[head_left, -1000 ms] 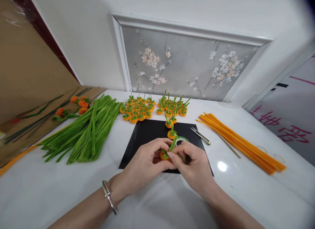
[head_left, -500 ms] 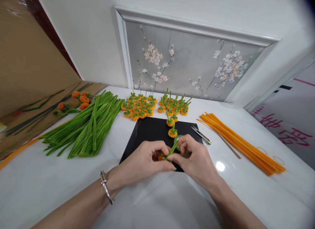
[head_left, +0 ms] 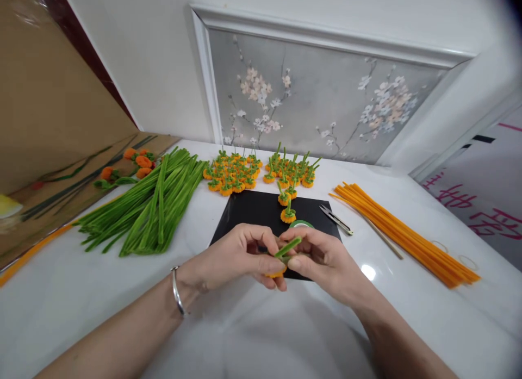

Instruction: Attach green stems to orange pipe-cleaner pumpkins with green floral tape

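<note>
Between the fingers of both hands, over the near part of a black mat (head_left: pixel 244 209), is a small orange pipe-cleaner flower (head_left: pixel 276 272) with a green stem (head_left: pixel 289 247) pointing up and right. My left hand (head_left: pixel 240 255) pinches the flower from the left, with some fingertips beneath it. My right hand (head_left: pixel 326 260) has thumb and fingers closed on the green part at the right. Just behind my fingers a green round item (head_left: pixel 302 224) shows in part. One finished-looking orange flower (head_left: pixel 288 215) with a green stem stands on the mat.
Green pipe cleaners (head_left: pixel 150 205) are heaped at left, orange ones (head_left: pixel 408 232) at right. Small scissors (head_left: pixel 336 220) lie on the mat's right edge. Clusters of orange flowers (head_left: pixel 232 172) stand by the wall. Darker orange flowers (head_left: pixel 142 161) lie on cardboard at far left.
The flower in my hands has turned, showing more orange underneath, and its stem leans further right. My right hand has closed in lower beside it. The view has shifted slightly.
</note>
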{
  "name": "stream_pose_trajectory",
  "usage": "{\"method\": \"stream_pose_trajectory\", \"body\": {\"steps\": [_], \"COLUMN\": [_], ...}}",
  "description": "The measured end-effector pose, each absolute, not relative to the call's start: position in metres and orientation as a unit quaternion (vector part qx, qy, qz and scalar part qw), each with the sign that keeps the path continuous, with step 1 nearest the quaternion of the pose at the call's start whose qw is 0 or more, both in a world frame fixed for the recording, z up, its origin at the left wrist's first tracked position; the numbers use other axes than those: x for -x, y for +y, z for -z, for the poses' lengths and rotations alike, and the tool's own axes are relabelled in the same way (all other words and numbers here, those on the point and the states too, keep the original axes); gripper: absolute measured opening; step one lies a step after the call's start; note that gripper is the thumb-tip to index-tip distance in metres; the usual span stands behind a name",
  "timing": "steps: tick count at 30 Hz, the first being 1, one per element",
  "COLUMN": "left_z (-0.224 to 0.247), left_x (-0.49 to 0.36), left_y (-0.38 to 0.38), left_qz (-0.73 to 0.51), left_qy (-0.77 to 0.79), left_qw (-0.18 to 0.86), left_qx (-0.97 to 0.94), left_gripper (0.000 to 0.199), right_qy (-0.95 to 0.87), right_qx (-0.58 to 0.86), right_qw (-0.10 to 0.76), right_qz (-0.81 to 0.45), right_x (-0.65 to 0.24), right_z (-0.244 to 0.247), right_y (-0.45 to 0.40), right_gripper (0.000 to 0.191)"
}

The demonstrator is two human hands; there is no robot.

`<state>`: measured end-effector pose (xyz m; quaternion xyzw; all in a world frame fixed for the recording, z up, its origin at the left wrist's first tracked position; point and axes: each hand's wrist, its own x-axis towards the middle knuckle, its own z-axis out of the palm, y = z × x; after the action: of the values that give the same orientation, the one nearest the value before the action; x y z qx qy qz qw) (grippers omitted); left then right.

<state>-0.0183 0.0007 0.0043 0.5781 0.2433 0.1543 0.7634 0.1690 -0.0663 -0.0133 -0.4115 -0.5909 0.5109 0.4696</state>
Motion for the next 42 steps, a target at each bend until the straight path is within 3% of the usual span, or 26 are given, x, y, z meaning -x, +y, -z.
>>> {"method": "stream_pose_trajectory", "body": {"steps": [5, 11, 15, 20, 27, 35, 42], "left_z": [-0.001, 0.002, -0.003, -0.006, -0.002, -0.009, -0.008], "left_x": [0.014, 0.011, 0.012, 0.014, 0.014, 0.011, 0.012], "left_y": [0.003, 0.007, 0.006, 0.005, 0.006, 0.004, 0.001], "left_qz": [-0.185, -0.216, -0.196, -0.166, -0.134, -0.133, -0.119], "left_qy": [0.275, 0.307, 0.326, 0.333, 0.329, 0.340, 0.311], "left_qw": [0.754, 0.716, 0.710, 0.710, 0.647, 0.679, 0.739], "left_qx": [-0.567, -0.588, -0.592, -0.598, -0.674, -0.637, -0.586], "left_gripper": [0.016, 0.014, 0.013, 0.016, 0.013, 0.013, 0.025], "right_qy": [-0.633, -0.686, -0.663, -0.645, -0.631, -0.701, -0.795], "right_qx": [0.470, 0.540, 0.548, 0.466, 0.461, 0.469, 0.419], "right_qw": [0.449, 0.433, 0.448, 0.452, 0.415, 0.393, 0.379], "right_qz": [-0.420, -0.224, -0.245, -0.403, -0.466, -0.367, -0.218], "right_x": [-0.171, -0.172, -0.172, -0.176, -0.174, -0.176, -0.177], "right_z": [0.013, 0.017, 0.020, 0.015, 0.022, 0.012, 0.012], "right_y": [-0.063, -0.060, -0.060, -0.062, -0.059, -0.062, -0.063], "right_gripper": [0.012, 0.006, 0.015, 0.042, 0.016, 0.026, 0.022]}}
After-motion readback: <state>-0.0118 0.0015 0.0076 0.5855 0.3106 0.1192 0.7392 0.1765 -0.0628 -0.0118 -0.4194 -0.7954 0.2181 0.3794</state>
